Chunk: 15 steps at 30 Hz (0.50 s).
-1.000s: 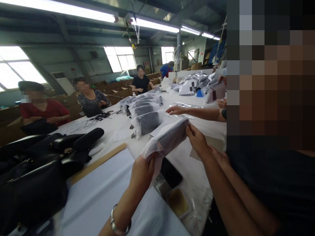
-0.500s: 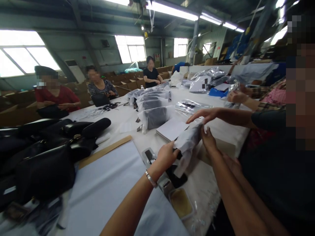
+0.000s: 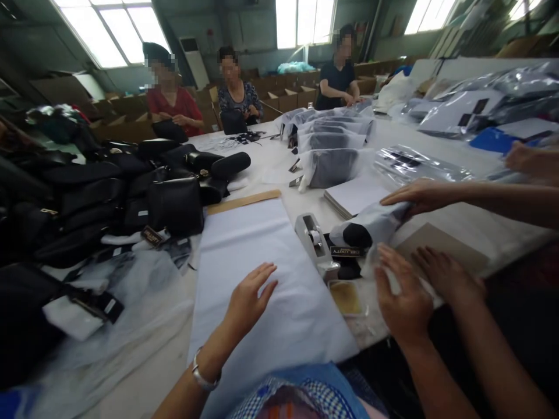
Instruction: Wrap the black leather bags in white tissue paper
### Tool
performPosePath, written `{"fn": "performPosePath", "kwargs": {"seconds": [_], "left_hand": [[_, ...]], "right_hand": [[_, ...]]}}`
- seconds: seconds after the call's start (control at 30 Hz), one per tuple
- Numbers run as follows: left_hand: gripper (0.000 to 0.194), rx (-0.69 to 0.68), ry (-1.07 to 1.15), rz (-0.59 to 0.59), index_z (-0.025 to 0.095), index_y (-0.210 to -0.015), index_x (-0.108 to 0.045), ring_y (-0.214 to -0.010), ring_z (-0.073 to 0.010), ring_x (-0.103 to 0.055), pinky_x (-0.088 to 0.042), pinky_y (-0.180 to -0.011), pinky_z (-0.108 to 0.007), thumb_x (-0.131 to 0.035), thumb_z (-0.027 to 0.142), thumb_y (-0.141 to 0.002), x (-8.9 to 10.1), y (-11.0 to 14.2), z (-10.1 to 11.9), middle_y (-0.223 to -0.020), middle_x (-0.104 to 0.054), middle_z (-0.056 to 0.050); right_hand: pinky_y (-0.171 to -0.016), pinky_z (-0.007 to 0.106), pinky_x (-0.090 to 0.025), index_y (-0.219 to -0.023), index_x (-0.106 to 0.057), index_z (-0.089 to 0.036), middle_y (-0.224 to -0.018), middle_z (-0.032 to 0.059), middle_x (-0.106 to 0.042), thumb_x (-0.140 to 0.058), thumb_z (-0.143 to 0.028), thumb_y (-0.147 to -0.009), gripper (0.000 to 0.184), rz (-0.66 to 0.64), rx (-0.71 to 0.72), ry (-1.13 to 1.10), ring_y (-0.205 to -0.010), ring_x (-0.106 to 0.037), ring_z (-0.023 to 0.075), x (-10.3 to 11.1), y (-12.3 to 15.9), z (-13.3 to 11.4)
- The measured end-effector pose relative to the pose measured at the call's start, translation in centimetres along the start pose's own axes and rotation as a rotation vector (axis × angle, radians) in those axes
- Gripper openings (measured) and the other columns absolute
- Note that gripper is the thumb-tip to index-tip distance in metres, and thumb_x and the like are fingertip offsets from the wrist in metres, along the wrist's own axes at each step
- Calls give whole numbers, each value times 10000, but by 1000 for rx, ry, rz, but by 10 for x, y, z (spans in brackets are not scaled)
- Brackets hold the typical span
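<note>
My left hand (image 3: 251,297), with a bracelet on its wrist, lies open and flat on a large white paper sheet (image 3: 244,244) at the table's near edge. My right hand (image 3: 399,299) is open with fingers stretched out, resting just in front of a black bag half wrapped in white paper (image 3: 369,224). That bag lies on the table, and a co-worker's hand (image 3: 414,195) rests on its far end. A second co-worker's hand (image 3: 445,273) lies flat beside my right hand.
A tape dispenser (image 3: 315,240) and a small sponge tray (image 3: 347,297) stand between my hands. Black handbags (image 3: 131,192) pile up on the left. Wrapped bags (image 3: 334,142), a paper stack (image 3: 353,198) and cardboard (image 3: 441,244) lie farther on. Three people sit across the table.
Both my hands let go of the wrapped bag, which now lies on the table under a co-worker's hand. My left hand moved down onto the white sheet. My view tilted downward.
</note>
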State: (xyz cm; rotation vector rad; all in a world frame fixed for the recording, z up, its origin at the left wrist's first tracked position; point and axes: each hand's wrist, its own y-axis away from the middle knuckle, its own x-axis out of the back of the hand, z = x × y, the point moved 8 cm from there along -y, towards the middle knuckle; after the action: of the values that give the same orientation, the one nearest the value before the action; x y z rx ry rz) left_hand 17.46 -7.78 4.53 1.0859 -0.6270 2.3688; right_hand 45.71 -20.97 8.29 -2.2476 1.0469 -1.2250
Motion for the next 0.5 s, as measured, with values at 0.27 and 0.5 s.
{"fn": "performPosePath", "kwargs": {"seconds": [0.27, 0.5], "left_hand": [[471, -136, -377, -154, 294, -1417, -473, -1423, -284, -342, -345, -1133, -553, -484, 371, -953, -33, 98, -34, -1529, -393, -65], [480, -214, -440, -67, 310, -1422, -467, -1412, -271, -367, -350, -1138, -524, -494, 356, -944, -42, 106, -46, -1530, -390, -52]], "right_hand": [[-1045, 482, -494, -1311, -592, -271, -1287, 64, -648, -568, -191, -923, 396, -518, 418, -185, -1220, -584, 245, -62, 84, -89], [-956, 450, -549, -1156, -687, -188, -1160, 114, -703, -498, -250, -936, 298, -202, -38, 2, -1063, -669, 246, -43, 38, 14]]}}
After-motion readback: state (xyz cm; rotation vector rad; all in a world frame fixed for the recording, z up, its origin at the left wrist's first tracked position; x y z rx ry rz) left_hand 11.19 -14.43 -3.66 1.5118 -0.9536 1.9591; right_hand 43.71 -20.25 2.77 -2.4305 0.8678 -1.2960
